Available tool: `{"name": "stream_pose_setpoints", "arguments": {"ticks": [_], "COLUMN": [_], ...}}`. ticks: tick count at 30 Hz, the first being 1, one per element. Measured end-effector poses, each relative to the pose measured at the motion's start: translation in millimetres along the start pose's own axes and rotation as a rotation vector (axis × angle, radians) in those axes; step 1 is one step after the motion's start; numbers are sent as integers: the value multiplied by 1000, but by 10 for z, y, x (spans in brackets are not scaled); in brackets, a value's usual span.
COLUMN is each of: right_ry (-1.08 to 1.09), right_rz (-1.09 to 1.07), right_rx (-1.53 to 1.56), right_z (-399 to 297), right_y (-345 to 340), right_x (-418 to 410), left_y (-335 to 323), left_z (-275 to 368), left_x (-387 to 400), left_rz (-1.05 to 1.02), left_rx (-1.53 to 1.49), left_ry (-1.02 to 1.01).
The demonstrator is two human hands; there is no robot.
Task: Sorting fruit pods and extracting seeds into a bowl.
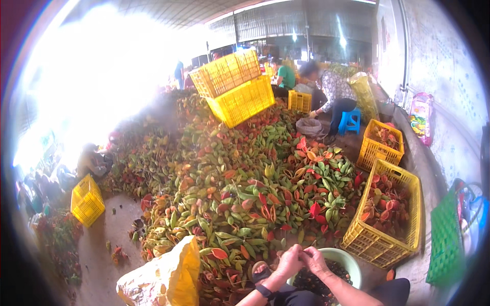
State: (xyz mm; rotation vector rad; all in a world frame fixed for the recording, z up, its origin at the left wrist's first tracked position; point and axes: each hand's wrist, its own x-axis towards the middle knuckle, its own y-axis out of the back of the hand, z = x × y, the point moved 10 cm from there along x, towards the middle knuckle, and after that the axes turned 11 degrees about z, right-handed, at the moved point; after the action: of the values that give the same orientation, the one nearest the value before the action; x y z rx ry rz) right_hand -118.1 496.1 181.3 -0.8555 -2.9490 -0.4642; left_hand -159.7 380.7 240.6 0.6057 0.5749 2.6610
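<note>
My left hand (289,261) and my right hand (314,260) meet fingertip to fingertip over the left rim of a pale green basin (354,264). Whatever small thing may be between the fingers is too small to tell. Dark round seeds (338,269) lie in the basin. A dark band is around my left wrist. Beyond my hands spreads a large heap of green, orange and red seed pods (229,191). A yellow and white woven sack (164,275) stands left of my sandalled foot (261,271).
At the right, a yellow plastic crate (383,244) holds red opened pods, with another crate (383,153) behind it. A green woven bag (444,237) stands by the wall. Two stacked crates (241,99) rest on the heap. Beyond, a person (337,91) bends near a blue stool (350,121).
</note>
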Motion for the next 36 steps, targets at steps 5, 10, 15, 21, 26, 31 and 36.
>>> {"name": "stream_pose_setpoints", "arguments": {"ticks": [5, 10, 15, 21, 26, 31, 36], "right_ry": [36, 191, -5, 156, 377, 417, 306], "right_rz": [-3, 238, 75, 444, 539, 643, 454], "right_rx": [204, 122, 366, 327, -27, -59, 32], "right_z": [-682, -1309, -1982, -1684, -1194, -1399, -1549], "right_y": [365, 1068, 1329, 1929, 2226, 2256, 2051], "right_x": [-143, -289, -824, -874, -626, -844, -757], "left_y": [62, 116, -61, -483, -718, -859, -919], "left_z": [543, 1325, 1799, 2156, 2187, 1890, 1703], "left_x": [-62, -5, -119, -223, -326, -473, -360], "left_rz": [-159, -190, -361, -475, -503, -460, -207], "left_rx": [-219, -312, -469, -638, -724, -848, -988], "left_ry": [-36, 98, 130, 188, 208, 421, 420]}}
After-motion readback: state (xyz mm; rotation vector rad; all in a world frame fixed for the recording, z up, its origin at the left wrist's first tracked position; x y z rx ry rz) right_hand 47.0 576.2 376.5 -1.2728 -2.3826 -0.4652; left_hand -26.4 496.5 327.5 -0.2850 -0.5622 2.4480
